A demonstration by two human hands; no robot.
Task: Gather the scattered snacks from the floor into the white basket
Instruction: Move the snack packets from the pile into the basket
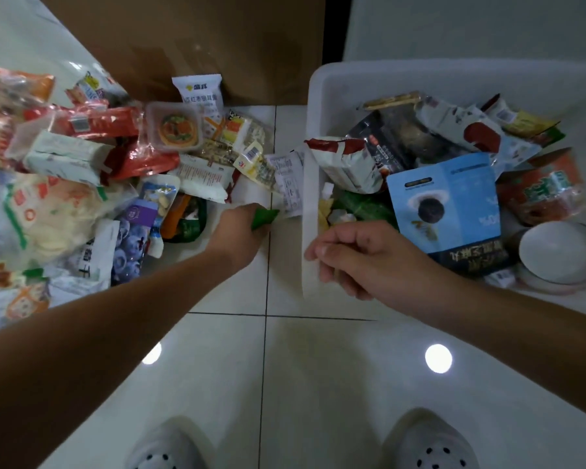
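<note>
A person reaches down over a glossy tiled floor (318, 367), the left hand (239, 231) clenched around a small green packet (266, 216) whose end pokes out past the fingers. The packet is just beside the left wall of the white basket (313, 106), at the right edge of the scattered snacks (82, 170) that spread to the floor's left edge. The right hand (356, 257) is at the basket's near left corner, fingers curled over the rim. Whether it grips the rim cannot be told. Inside the basket, a blue pouch (447, 201) lies among heaped packets, and a white bowl (555, 252) rests towards the right edge.
</note>
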